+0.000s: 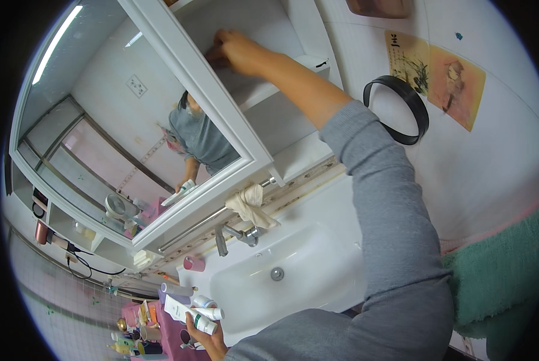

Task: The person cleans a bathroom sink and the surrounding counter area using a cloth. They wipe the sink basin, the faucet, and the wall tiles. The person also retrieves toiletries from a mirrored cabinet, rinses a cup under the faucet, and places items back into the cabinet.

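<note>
My right hand [240, 54] reaches up inside the white wall cabinet [262, 101], in its upper compartment beside the edge of the mirror door [197, 76]. Its fingers are bent and partly in shadow, so whether they hold anything is unclear. Low at the left, my left hand [208, 338] grips a white squeeze tube with a green band [189, 313]. A second white tube [210, 312] lies against it, and a small white jar [204, 301] shows just behind. These are above the left end of the white washbasin [292, 307].
A chrome faucet [240, 237] and a pink cup [194, 263] stand at the basin's back edge. A cream cloth [251, 205] hangs on the rail. Several bottles and cups crowd a pink-covered surface [174, 336]. A black hoop [420, 115] and a green towel [499, 270] are at right.
</note>
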`<state>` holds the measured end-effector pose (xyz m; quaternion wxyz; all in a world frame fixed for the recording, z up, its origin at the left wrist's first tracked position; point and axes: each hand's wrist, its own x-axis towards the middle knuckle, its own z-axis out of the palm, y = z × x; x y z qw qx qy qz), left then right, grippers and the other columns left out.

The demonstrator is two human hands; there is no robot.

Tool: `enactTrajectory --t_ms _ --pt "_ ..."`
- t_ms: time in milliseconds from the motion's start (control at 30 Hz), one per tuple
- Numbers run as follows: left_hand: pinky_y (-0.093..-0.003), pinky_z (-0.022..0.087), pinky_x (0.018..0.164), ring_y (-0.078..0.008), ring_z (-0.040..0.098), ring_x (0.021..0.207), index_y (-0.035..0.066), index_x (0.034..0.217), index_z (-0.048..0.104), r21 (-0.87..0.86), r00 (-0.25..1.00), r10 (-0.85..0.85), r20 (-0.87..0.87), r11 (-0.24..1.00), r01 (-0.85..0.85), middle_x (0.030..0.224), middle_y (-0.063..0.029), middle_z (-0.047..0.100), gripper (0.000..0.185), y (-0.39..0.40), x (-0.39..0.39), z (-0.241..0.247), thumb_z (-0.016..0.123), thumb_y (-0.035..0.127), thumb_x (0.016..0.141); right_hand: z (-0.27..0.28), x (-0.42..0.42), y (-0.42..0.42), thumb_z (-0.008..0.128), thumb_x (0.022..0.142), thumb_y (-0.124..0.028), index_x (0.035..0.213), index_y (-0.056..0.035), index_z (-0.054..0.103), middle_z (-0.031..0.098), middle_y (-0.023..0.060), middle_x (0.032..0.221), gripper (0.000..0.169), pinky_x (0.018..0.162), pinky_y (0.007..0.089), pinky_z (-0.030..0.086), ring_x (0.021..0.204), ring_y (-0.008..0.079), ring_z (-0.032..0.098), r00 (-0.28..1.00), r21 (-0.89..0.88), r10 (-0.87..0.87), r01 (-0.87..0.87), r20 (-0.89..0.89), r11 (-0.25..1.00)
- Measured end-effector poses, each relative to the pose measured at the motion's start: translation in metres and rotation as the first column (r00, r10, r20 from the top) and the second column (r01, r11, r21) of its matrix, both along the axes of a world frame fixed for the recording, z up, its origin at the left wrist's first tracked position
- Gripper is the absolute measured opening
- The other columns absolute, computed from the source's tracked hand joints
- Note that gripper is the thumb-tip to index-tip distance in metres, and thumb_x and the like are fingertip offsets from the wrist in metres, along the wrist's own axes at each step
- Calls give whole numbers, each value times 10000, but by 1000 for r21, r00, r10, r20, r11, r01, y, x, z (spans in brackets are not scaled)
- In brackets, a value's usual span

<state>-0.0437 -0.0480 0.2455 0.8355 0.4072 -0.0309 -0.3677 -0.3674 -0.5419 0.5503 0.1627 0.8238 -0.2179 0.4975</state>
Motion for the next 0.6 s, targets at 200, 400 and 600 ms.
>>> enactTrajectory --t_ms 200,400,600 --pt "-536 504 872 -319 602 991 50 1068 565 -35 995 -88 37 995 89 1067 -122 587 378 -21 -8 2 641 358 863 -29 -6 23 578 839 -116 1036 -142 735 590 188 1131 253 860 422 501 993 349 584 976 275 -50 108 -212 955" --pt "-548 505 878 -336 601 998 40 1063 574 -80 994 -99 43 992 103 1068 -130 585 377 -21 -11 3 640 356 867 0 -7 47 556 761 -76 996 -12 709 639 169 651 288 479 396 485 500 283 581 925 678 171 114 -339 727" --pt "-556 504 901 -351 595 1022 35 1049 582 -136 993 -115 -10 984 112 1081 -139 581 359 -14 -1 -8 619 352 885 -3 -25 44 505 776 -85 1209 -93 654 629 83 800 458 425 370 434 448 196 488 975 732 40 138 -220 667"
